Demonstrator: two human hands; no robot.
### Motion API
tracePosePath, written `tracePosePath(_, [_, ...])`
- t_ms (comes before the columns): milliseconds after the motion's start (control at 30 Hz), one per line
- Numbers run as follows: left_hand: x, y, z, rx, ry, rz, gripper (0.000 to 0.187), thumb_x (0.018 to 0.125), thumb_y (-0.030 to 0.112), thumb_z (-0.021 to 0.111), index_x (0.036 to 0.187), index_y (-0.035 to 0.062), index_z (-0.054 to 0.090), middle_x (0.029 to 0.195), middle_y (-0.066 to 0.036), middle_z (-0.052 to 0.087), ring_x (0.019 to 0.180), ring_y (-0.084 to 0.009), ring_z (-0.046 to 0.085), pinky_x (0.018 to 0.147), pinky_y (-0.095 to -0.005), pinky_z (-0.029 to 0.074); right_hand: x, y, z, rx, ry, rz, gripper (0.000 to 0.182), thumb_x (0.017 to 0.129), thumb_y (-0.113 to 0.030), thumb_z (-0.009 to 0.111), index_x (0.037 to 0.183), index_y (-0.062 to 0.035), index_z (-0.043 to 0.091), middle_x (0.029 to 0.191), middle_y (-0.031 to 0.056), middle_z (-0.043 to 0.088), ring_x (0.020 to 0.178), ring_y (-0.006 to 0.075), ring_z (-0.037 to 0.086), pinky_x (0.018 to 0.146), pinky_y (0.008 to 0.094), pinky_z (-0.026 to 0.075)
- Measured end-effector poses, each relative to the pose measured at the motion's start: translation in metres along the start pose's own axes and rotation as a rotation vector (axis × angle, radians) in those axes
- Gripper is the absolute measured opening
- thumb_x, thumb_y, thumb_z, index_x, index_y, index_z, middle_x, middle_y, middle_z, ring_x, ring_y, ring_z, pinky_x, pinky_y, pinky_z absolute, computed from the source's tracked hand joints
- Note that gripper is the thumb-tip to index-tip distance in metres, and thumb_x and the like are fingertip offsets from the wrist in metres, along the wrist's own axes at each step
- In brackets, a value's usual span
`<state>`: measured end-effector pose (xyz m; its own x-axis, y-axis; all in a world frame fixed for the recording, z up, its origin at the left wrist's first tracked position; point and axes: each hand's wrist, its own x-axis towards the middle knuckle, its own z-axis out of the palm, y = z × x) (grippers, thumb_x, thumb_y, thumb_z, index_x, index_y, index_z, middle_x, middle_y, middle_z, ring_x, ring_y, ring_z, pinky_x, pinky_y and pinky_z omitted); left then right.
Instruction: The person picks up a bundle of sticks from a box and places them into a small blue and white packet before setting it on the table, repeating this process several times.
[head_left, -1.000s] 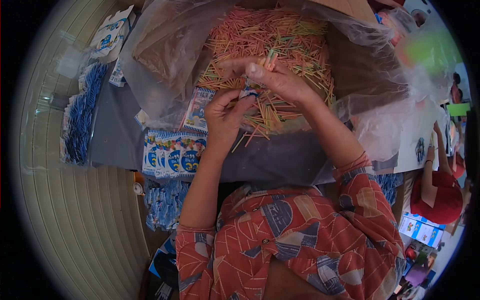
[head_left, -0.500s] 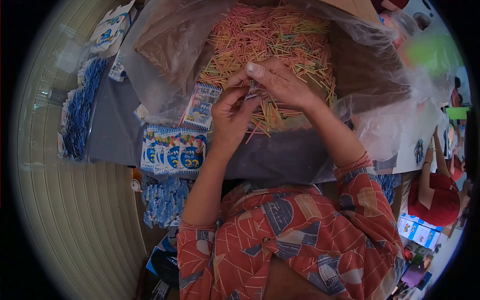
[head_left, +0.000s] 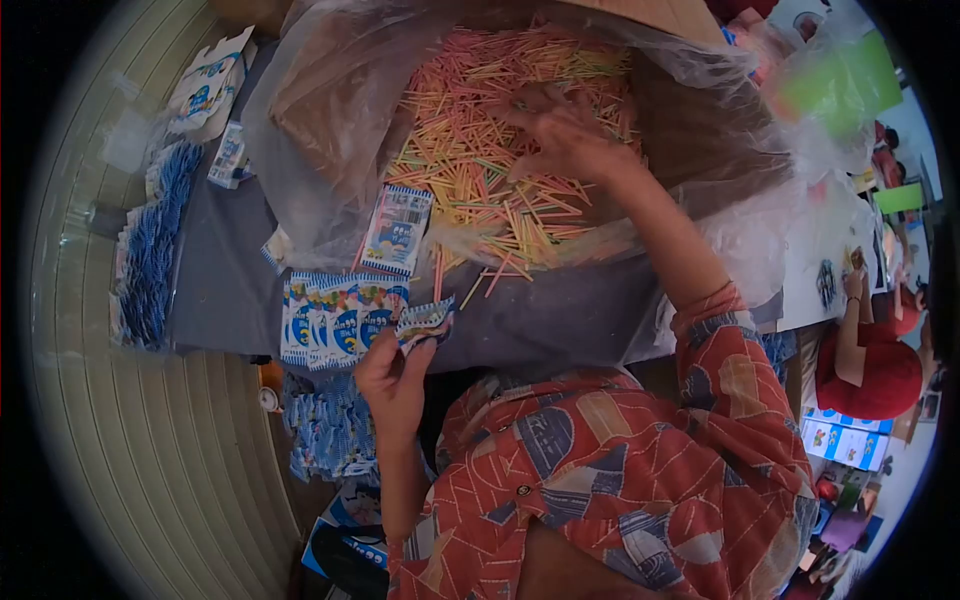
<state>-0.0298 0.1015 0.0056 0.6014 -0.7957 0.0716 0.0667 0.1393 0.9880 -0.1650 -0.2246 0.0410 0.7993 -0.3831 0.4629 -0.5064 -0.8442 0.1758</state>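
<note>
1. Packet (head_left: 427, 322): clamped in the left grip (head_left: 393, 378), between thumb and fingers, its serrated edge pointing away from the person. Whether that end is open cannot be made out.
2. Right grip (head_left: 570, 140): beyond and to the right of the left grip, fingers spread apart, palm down, touching the coloured sticks (head_left: 455, 120). Whether any stick is caught under the fingers cannot be told.
3. Sticks: heaped beneath and around the right grip, pink, yellow, orange and some green, inside a clear plastic liner (head_left: 325, 180). Brown box wall (head_left: 705, 130) to the right of the right grip.
4. A few sticks lie at the liner's near edge, between the two grips, by the dark desk (head_left: 550, 315).
5. Row of packets (head_left: 335, 318): just beyond and left of the left grip, overlapping, blue and white.
6. Single packet (head_left: 397, 230): farther beyond the left grip, near the heap.
7. Blue packet pile (head_left: 155, 240): well to the left of the left grip.
8. Co-worker in red (head_left: 870, 372): well to the right of both grips.
</note>
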Motion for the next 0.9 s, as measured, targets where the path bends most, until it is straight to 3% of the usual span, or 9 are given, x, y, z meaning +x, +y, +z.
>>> tracePosePath(100, [-0.022,-0.007,-0.029,0.054,0.038,-0.061,0.009,0.086,-0.003,0.066,0.094,-0.0045,0.065,0.083,-0.004,0.064,0.077,-0.0086,0.056,0.069,-0.0243,0.045,0.008,0.018,0.016,0.177,-0.044,-0.019,0.057,0.083,-0.044,0.068,0.135,-0.0214,0.055,0.12,0.0171,0.063,0.12,0.0315,0.056,0.105,0.0454,0.04])
tracePosePath(200, [-0.021,-0.007,-0.042,0.411,0.066,0.11,0.011,0.085,-0.001,0.067,0.096,-0.0028,0.066,0.078,-0.007,0.061,0.073,-0.0153,0.056,0.066,-0.029,0.044,0.029,0.07,0.035,0.642,-0.285,0.408,0.055,0.084,-0.035,0.069,0.133,-0.0165,0.055,0.132,0.0116,0.055,0.121,0.0283,0.053,0.099,0.0419,0.043])
tracePosePath(267, [-0.017,-0.005,-0.04,0.646,0.085,0.121,0.014,0.084,0.001,0.069,0.097,-0.0017,0.066,0.081,-0.009,0.059,0.075,-0.0202,0.056,0.067,-0.0329,0.044,0.04,0.087,0.024,-0.025,-0.427,0.466,0.042,0.087,-0.022,0.065,0.127,-0.0114,0.058,0.128,0.0103,0.058,0.118,0.0244,0.055,0.098,0.0404,0.044])
tracePosePath(400, [0.004,0.007,-0.025,1.31,0.098,0.355,0.025,0.079,0.009,0.074,0.101,0.0004,0.067,0.094,-0.013,0.058,0.085,-0.032,0.052,0.072,-0.0434,0.044,0.035,0.155,0.113,-0.019,-0.381,0.395,0.033,0.089,-0.021,0.054,0.121,-0.0165,0.06,0.142,0.0129,0.046,0.132,0.0295,0.044,0.109,0.0468,0.033])
tracePosePath(500, [0.03,0.031,-0.006,1.293,0.056,0.393,0.034,0.077,0.012,0.075,0.107,0.0008,0.065,0.101,-0.015,0.057,0.089,-0.0327,0.052,0.076,-0.0453,0.043,0.026,0.177,0.174,0.299,0.035,0.197,0.039,0.085,-0.013,0.062,0.123,-0.0116,0.058,0.121,0.008,0.059,0.114,0.0248,0.056,0.097,0.038,0.046])
tracePosePath(600, [0.068,0.03,-0.001,1.284,-0.079,0.455,0.04,0.077,0.015,0.073,0.11,-0.0028,0.062,0.101,-0.015,0.057,0.091,-0.0345,0.054,0.08,-0.0452,0.045,0.035,0.143,0.15,-0.056,0.171,0.147,0.038,0.087,-0.014,0.06,0.124,-0.012,0.056,0.118,0.0071,0.059,0.109,0.0222,0.058,0.093,0.0351,0.047])
tracePosePath(700, [0.103,0.01,0.019,1.359,-0.219,0.471,0.037,0.077,0.018,0.07,0.105,-0.0054,0.062,0.098,-0.016,0.057,0.091,-0.0339,0.055,0.075,-0.0435,0.05,0.057,0.115,0.127,-0.459,-0.039,0.244,0.031,0.093,-0.021,0.057,0.122,-0.0099,0.057,0.12,0.0064,0.057,0.113,0.0186,0.055,0.092,0.0327,0.047])
tracePosePath(767, [0.107,-0.005,0.025,1.508,-0.233,0.443,0.033,0.076,0.017,0.069,0.099,-0.005,0.063,0.095,-0.016,0.056,0.091,-0.0326,0.056,0.069,-0.0424,0.051,0.069,0.142,0.153,0.268,-0.354,0.486,0.033,0.088,-0.021,0.059,0.118,-0.0065,0.059,0.118,0.0157,0.062,0.108,0.0337,0.059,0.092,0.0432,0.048])
tracePosePath(900, [0.101,-0.032,0.037,1.854,-0.23,0.54,0.021,0.072,0.012,0.066,0.086,-0.0022,0.064,0.087,-0.013,0.054,0.083,-0.0293,0.058,0.056,-0.0399,0.053,0.05,0.146,0.152,0.481,-0.152,0.588,0.036,0.088,-0.023,0.061,0.12,-0.0065,0.059,0.117,0.0148,0.062,0.107,0.0332,0.06,0.089,0.0429,0.049])
